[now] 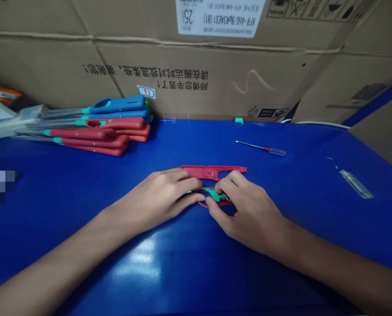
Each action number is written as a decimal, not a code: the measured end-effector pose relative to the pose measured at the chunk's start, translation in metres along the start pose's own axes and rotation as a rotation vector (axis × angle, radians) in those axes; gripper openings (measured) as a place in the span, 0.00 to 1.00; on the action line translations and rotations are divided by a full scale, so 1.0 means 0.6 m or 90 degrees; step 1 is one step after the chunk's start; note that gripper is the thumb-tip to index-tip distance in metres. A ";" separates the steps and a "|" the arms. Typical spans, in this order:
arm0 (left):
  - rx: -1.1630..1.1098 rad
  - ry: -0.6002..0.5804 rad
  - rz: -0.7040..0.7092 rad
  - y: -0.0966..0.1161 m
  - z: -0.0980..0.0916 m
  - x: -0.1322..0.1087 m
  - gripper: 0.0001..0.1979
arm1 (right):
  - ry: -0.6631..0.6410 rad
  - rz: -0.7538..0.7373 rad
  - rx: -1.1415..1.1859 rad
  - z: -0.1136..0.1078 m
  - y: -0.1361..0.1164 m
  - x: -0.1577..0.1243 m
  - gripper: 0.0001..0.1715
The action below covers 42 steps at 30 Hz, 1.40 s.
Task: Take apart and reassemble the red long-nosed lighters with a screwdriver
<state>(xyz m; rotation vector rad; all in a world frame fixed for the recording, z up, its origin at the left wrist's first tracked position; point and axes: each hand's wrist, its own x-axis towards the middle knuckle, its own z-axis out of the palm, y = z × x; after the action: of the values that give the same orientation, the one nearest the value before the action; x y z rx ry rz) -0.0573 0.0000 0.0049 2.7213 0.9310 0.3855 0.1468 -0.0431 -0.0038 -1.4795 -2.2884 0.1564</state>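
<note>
My left hand point(174, 191) and my right hand point(240, 199) meet over an opened red lighter half point(229, 203) on the blue table. Inside that half sits a green trigger piece point(213, 193), with thin wires near my right fingertips. The fingers of my left hand are closed on the left end of the half. My right thumb and fingers pinch around the green piece and the half's edge. Just behind lies the other red casing half point(202, 171), its inner side up; my left fingers partly cover it. My hands hide much of the lighter half.
Several red and blue long-necked lighters point(113, 127) are piled at the back left. A screwdriver point(265, 149) lies at the back right, and a small clear plastic tube point(357, 184) farther right. A green bit point(239, 120) sits by the cardboard box point(169, 57).
</note>
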 end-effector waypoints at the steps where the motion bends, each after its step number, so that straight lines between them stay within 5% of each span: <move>1: 0.002 -0.003 0.004 -0.002 -0.002 -0.001 0.13 | -0.004 -0.006 0.020 -0.002 0.003 -0.001 0.09; 16: -0.001 -0.021 -0.003 0.002 -0.015 -0.008 0.14 | -0.176 -0.177 0.175 -0.040 0.044 0.006 0.09; 30: -0.062 -0.030 -0.100 0.016 -0.006 -0.004 0.11 | -0.138 -0.235 0.193 -0.026 0.044 0.004 0.09; 42: -0.013 -0.085 -0.019 0.009 -0.032 -0.016 0.09 | -0.188 -0.249 0.190 -0.041 0.048 0.008 0.10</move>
<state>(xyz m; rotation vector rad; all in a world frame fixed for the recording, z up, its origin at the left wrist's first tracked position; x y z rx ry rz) -0.0678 -0.0074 0.0231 2.6731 0.9251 0.2026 0.1794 -0.0295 0.0107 -0.8900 -2.5945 0.6038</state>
